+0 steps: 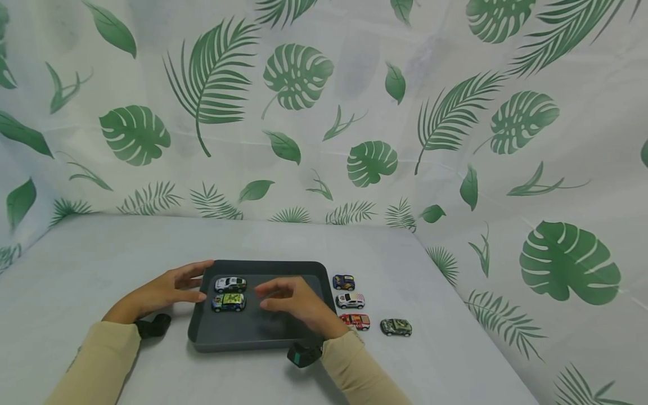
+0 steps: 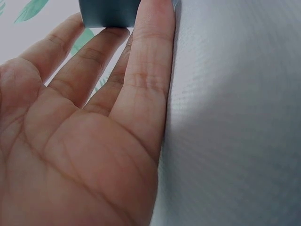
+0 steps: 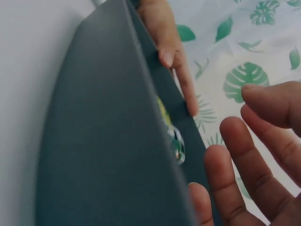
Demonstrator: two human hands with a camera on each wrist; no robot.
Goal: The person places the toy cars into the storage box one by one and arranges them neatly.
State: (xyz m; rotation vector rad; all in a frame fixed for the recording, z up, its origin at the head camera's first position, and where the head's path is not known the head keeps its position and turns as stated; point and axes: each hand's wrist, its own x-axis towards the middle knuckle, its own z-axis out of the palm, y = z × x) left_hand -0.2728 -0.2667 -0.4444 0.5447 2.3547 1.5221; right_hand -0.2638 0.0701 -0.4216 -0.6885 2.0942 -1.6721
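A dark grey tray lies on the table, with two toy cars side by side in its left part: a white and black car and a yellow-green car. My left hand is at the tray's left side, fingers extended, fingertips right at the rim. In the left wrist view its fingers reach to the tray's wall. Above the tray, just right of the two cars, hovers my right hand, its fingers apart and loosely bent with nothing between them, as the right wrist view also shows.
Right of the tray stand a dark blue car, a white car and a red car partly behind my right wrist. A camouflage car sits farther right. A leaf-patterned cloth hangs behind the white table.
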